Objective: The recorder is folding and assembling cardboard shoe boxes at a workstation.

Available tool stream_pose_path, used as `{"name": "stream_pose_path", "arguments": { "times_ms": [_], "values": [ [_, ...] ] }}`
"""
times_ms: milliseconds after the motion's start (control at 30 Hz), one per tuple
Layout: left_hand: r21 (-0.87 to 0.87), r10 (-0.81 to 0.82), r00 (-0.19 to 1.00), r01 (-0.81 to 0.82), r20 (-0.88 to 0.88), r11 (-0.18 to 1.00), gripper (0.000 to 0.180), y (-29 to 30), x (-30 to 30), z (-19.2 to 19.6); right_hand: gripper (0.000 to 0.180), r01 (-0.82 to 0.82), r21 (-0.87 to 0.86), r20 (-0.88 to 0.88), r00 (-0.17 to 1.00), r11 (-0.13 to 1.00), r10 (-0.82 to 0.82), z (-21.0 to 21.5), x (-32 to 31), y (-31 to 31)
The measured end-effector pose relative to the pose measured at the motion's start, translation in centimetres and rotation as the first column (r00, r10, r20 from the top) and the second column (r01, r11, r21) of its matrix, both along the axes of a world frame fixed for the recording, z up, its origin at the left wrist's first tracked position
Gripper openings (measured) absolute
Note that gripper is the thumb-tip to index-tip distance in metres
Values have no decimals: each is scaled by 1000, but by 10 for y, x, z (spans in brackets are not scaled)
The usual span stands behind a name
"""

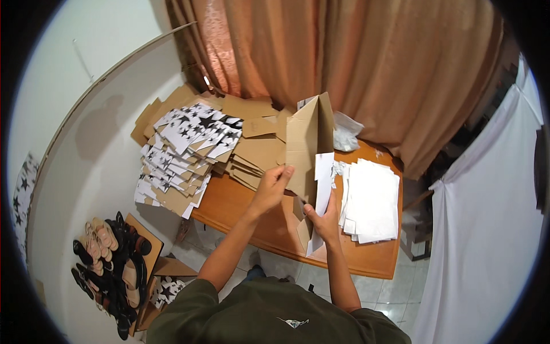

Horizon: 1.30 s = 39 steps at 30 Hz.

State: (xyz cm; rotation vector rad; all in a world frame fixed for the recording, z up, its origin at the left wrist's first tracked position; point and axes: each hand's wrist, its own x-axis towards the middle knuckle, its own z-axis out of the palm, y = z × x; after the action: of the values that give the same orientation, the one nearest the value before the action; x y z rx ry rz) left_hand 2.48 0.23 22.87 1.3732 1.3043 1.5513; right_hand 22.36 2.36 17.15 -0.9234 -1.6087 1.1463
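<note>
A partly folded cardboard box (302,137) stands tilted over the wooden table, its brown inner side facing me and a white outer face (323,195) showing at the right. My left hand (273,186) pinches the edge of its left panel between thumb and fingers. Lower down on the right side, my right hand (325,219) grips a panel, thumb on the inside and fingers round the white face. Small flaps jut out near the right thumb. What lies under the box is hidden.
Flat cardboard pieces with black stars (186,135) lie heaped on the left of the table (252,215). At right sit a stack of white sheets (371,200) and a crumpled white plastic bag (345,131). Shoes (109,258) cover a board at lower left; a brown curtain (389,74) hangs behind.
</note>
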Motion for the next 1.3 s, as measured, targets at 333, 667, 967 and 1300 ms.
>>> {"name": "stream_pose_path", "arguments": {
  "times_ms": [333,667,967,1300],
  "values": [
    [-322,-21,1000,19,-3,947,37,-40,20,0,77,136,-344,-76,982,929,-172,-21,67,34],
    [-289,78,994,-95,-70,953,38,-60,-29,-5,84,-134,-395,-79,991,909,111,-35,-13,46],
    [-431,-82,882,-144,-464,891,31,-23,-54,-84,119,234,-409,482,876,882,-9,-57,-45,39],
    [-380,-199,747,-77,-634,922,45,4,-36,-154,118,293,-128,530,828,947,-185,-126,-20,28]
  ]
}}
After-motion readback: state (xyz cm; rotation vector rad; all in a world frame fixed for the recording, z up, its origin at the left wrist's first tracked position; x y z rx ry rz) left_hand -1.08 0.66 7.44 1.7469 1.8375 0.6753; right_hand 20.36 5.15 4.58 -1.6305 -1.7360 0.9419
